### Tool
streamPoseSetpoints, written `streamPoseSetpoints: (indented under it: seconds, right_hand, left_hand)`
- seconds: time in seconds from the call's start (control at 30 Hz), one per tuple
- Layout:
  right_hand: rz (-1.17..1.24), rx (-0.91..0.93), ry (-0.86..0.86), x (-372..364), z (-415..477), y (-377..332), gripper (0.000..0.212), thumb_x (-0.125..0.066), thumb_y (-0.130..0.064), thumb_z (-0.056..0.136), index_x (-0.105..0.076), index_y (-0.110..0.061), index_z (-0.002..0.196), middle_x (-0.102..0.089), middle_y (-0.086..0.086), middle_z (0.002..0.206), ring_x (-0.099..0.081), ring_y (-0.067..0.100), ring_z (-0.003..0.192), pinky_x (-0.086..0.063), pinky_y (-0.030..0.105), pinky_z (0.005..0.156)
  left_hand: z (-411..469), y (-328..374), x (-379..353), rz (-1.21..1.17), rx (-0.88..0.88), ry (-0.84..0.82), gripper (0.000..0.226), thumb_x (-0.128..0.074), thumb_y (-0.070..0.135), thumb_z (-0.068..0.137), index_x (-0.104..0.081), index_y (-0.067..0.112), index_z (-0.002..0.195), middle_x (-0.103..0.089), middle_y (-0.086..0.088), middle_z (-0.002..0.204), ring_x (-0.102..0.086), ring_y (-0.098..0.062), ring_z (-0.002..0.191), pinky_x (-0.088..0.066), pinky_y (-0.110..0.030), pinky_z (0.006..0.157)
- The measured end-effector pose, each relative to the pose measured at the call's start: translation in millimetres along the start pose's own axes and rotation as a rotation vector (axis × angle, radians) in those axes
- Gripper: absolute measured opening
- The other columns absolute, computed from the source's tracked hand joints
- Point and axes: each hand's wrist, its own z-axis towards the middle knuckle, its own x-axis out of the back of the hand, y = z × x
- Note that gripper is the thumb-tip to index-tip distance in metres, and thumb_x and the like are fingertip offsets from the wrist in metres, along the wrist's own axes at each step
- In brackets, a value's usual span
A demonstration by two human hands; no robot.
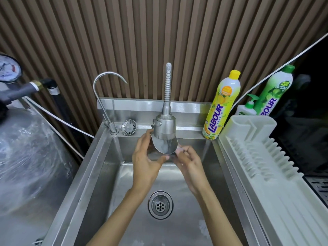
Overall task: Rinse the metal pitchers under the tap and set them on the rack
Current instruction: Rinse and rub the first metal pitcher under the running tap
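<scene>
A small metal pitcher [164, 147] is held tilted under the spray head of the flexible tap [164, 127], above the steel sink [99, 174]. Water runs from the spray head into its open mouth. My left hand [147, 160] grips the pitcher's body from the left, fingers curled round it. My right hand [189, 162] holds the pitcher from the right, near its handle side, which the fingers hide. The pale plastic drying rack [257, 157] stands on the counter right of the sink, with nothing on it.
A thin gooseneck tap [106, 86] and a loose drain strainer [128, 127] sit at the sink's back left. A yellow detergent bottle [221, 107], a green one [273, 91] and a pump bottle [247, 108] stand behind the rack. A wrapped steel tank [26, 157] is at left.
</scene>
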Motion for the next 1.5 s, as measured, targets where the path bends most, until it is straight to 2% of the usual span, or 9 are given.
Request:
streamPoseSetpoints:
  seconds: [0.1, 0.33, 0.53, 0.7, 0.83, 0.93, 1.1, 1.3, 1.5]
  right_hand:
    - [0.09, -0.115, -0.042, 1, -5, 5, 0.015, -0.056, -0.016, 0.086, -0.049, -0.005, 0.08, -0.066, 0.012, 0.081, -0.068, 0.023, 0.078, -0.057, 0.038, 0.083]
    - [-0.256, -0.08, 0.126, 9, -21, -27, 0.012, -0.064, -0.016, 0.086, -0.057, -0.01, 0.078, -0.068, 0.006, 0.072, -0.067, 0.018, 0.066, -0.057, 0.029, 0.057]
    - [-0.703, 0.268, 0.258, 1, -22, -45, 0.024, -0.071, -0.02, 0.08, -0.055, -0.027, 0.063, -0.071, -0.01, 0.08, -0.066, 0.003, 0.075, -0.049, 0.013, 0.072]
    - [-0.13, 0.165, 0.04, -2, -10, -21, 0.023, -0.057, -0.004, 0.088, -0.044, -0.012, 0.071, -0.064, -0.003, 0.124, -0.059, 0.008, 0.115, -0.045, 0.024, 0.098]
    - [0.235, -0.054, -0.04, -5, -3, 0, 0.02, -0.057, -0.011, 0.083, -0.042, -0.01, 0.07, -0.062, 0.019, 0.106, -0.063, 0.029, 0.093, -0.048, 0.04, 0.095]
    - [0.076, -0.147, 0.03, -5, -8, -1, 0.02, -0.058, -0.013, 0.086, -0.05, -0.009, 0.069, -0.067, 0.015, 0.077, -0.067, 0.028, 0.076, -0.058, 0.041, 0.079]
    - [-0.244, -0.12, 0.195, -4, -19, -29, 0.019, -0.066, -0.019, 0.085, -0.057, -0.007, 0.073, -0.07, 0.005, 0.067, -0.07, 0.017, 0.062, -0.059, 0.031, 0.053]
    - [-0.85, 0.197, 0.376, -10, -30, -49, 0.024, -0.072, -0.027, 0.078, -0.054, -0.021, 0.063, -0.069, -0.002, 0.073, -0.065, 0.016, 0.072, -0.051, 0.028, 0.07]
    - [-0.226, 0.144, 0.134, -3, -13, -22, 0.025, -0.06, 0.0, 0.085, -0.044, -0.01, 0.069, -0.067, -0.008, 0.114, -0.065, 0.006, 0.104, -0.046, 0.022, 0.09]
  left_hand:
    - [-11, 6, 9, 0.198, -0.004, 0.085, 0.094, -0.073, 0.053, 0.049, -0.05, 0.019, 0.133, -0.042, 0.009, 0.106, -0.048, -0.012, 0.106, -0.042, -0.032, 0.092]
    - [-20, 10, 7, 0.27, 0.126, 0.054, 0.073, -0.059, 0.08, 0.048, -0.066, 0.023, 0.093, -0.045, 0.01, 0.076, -0.057, -0.012, 0.077, -0.049, -0.031, 0.079]
    - [-10, 5, -4, -0.165, 0.238, -0.112, 0.047, -0.087, 0.028, 0.056, -0.068, 0.016, 0.098, -0.072, -0.004, 0.092, -0.069, -0.008, 0.082, -0.052, -0.013, 0.072]
    - [2, 1, -6, -0.276, 0.089, -0.02, 0.082, -0.086, 0.003, 0.053, -0.05, 0.04, 0.117, -0.059, 0.017, 0.118, -0.058, -0.001, 0.11, -0.046, -0.015, 0.093]
    - [3, 7, 10, 0.042, -0.048, -0.014, 0.088, -0.085, 0.022, 0.052, -0.047, 0.026, 0.131, -0.046, 0.018, 0.114, -0.048, 0.004, 0.112, -0.042, -0.018, 0.098]
    - [-4, 8, 17, 0.285, -0.029, 0.024, 0.096, -0.066, 0.06, 0.05, -0.051, 0.011, 0.131, -0.041, 0.006, 0.101, -0.051, -0.022, 0.103, -0.046, -0.039, 0.092]
    - [-14, 16, 12, 0.343, 0.128, -0.007, 0.082, -0.056, 0.081, 0.051, -0.061, 0.016, 0.099, -0.041, 0.005, 0.081, -0.052, -0.016, 0.082, -0.043, -0.025, 0.077]
    - [-12, 8, 0, -0.055, 0.249, -0.175, 0.039, -0.082, 0.031, 0.064, -0.067, 0.018, 0.099, -0.069, -0.002, 0.095, -0.064, 0.004, 0.075, -0.043, -0.001, 0.067]
    - [0, -4, -6, -0.188, 0.096, -0.051, 0.082, -0.088, 0.011, 0.054, -0.045, 0.042, 0.117, -0.056, 0.008, 0.121, -0.058, -0.004, 0.112, -0.046, -0.018, 0.095]
